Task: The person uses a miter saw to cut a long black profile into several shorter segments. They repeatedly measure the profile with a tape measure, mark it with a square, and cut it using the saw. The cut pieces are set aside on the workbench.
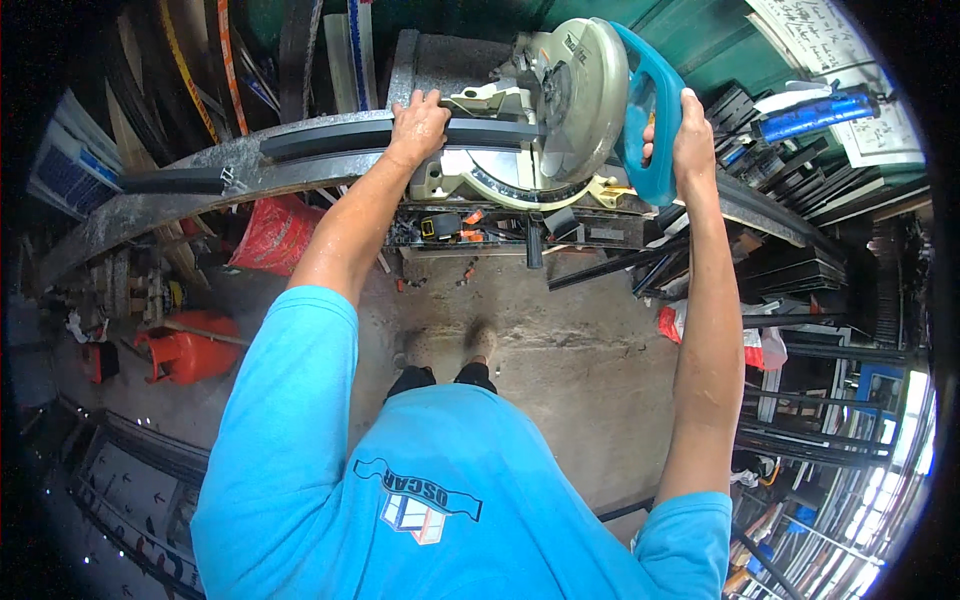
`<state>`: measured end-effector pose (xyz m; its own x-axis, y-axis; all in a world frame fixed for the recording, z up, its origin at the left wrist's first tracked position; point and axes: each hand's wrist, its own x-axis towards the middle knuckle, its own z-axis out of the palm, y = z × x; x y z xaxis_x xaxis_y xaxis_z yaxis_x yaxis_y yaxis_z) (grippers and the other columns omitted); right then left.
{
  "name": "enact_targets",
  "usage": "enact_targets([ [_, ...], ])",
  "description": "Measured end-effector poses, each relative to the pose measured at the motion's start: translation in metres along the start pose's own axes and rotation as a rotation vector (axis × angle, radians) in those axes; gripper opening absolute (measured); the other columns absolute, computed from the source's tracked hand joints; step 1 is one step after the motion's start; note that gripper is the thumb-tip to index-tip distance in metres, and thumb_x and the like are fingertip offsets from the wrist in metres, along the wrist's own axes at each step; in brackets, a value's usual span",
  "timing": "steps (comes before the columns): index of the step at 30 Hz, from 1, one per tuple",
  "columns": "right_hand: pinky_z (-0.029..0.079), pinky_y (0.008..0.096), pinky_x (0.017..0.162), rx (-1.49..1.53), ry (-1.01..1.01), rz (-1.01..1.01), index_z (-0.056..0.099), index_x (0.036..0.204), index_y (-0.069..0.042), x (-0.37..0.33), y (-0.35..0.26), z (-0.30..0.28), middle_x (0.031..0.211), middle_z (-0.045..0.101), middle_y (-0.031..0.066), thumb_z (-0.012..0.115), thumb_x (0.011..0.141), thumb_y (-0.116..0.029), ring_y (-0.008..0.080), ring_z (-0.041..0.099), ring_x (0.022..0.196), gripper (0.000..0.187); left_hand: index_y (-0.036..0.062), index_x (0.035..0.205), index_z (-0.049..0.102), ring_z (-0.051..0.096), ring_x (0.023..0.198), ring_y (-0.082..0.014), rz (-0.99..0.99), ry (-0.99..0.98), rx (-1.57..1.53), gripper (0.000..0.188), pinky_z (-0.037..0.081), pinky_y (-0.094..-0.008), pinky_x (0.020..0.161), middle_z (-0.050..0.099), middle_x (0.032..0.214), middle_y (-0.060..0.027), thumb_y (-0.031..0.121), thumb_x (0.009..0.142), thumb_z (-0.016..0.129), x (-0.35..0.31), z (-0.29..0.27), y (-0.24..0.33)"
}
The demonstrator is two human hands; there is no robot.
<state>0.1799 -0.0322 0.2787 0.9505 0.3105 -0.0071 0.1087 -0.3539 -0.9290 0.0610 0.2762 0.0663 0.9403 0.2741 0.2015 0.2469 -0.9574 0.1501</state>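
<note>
A mitre saw with a cream body (588,95) stands on the bench, its round blade guard on the right side of the table. My right hand (694,145) is wrapped round the saw's teal loop handle (655,100). Across the saw table lies a long dark grey profile (330,138), its right end beside the guard. My left hand (418,128) grips the profile from above near the fence, fingers bent over its far side. The blade itself and the spot where it meets the profile are mostly hidden by the guard.
Another dark profile piece (175,181) lies farther left on the long bench (130,215). A tape measure (440,226) sits on the shelf below the saw. Long profiles lean behind the bench. A red gas cylinder (192,347) and a red sack (277,235) are at left; stacked dark bars (810,265) at right.
</note>
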Motion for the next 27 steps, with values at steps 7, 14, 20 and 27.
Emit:
enact_targets([
  [7,0.053,0.0377,0.053,0.034,-0.091,0.099,0.060,0.096,0.001,0.020,-0.027,-0.007,0.072,0.063,0.0113,0.035,0.103,-0.057,0.0203,0.061,0.056,0.063,0.0084,0.100,0.075,0.040,0.140,-0.0369,0.069,0.124,-0.207,0.031,0.050,-0.0621,0.101,0.047,0.145,-0.0131,0.011,0.072,0.086,-0.004,0.019,-0.015],
  [14,0.057,0.0379,0.058,-0.111,-0.004,0.000,0.062,0.111,0.008,0.029,-0.020,-0.007,0.078,0.066,0.0166,0.035,0.100,-0.071,0.0227,0.066,0.060,0.084,0.0037,0.107,0.076,0.051,0.131,-0.0404,0.227,0.139,-0.218,0.045,0.046,-0.0450,0.109,0.057,0.139,-0.0174,0.011,0.064,0.090,-0.030,-0.014,-0.057],
  [20,0.058,0.0379,0.058,-0.127,0.023,-0.022,0.063,0.116,0.008,0.030,-0.013,-0.008,0.078,0.068,0.0182,0.035,0.097,-0.077,0.0237,0.068,0.060,0.092,-0.0015,0.106,0.072,0.067,0.103,-0.0370,0.139,-0.079,-0.418,0.036,0.052,-0.0428,0.088,0.069,0.110,-0.0187,0.009,0.074,0.083,-0.044,-0.068,-0.065],
  [27,0.058,0.0386,0.060,-0.124,0.021,-0.016,0.063,0.121,0.009,0.033,-0.010,-0.006,0.080,0.068,0.0191,0.034,0.095,-0.080,0.0242,0.069,0.060,0.096,-0.0030,0.112,0.068,0.068,0.092,-0.0233,0.141,-0.102,-0.579,0.035,0.054,-0.0387,0.080,0.070,0.097,-0.0164,0.009,0.082,0.081,-0.061,-0.079,-0.072],
])
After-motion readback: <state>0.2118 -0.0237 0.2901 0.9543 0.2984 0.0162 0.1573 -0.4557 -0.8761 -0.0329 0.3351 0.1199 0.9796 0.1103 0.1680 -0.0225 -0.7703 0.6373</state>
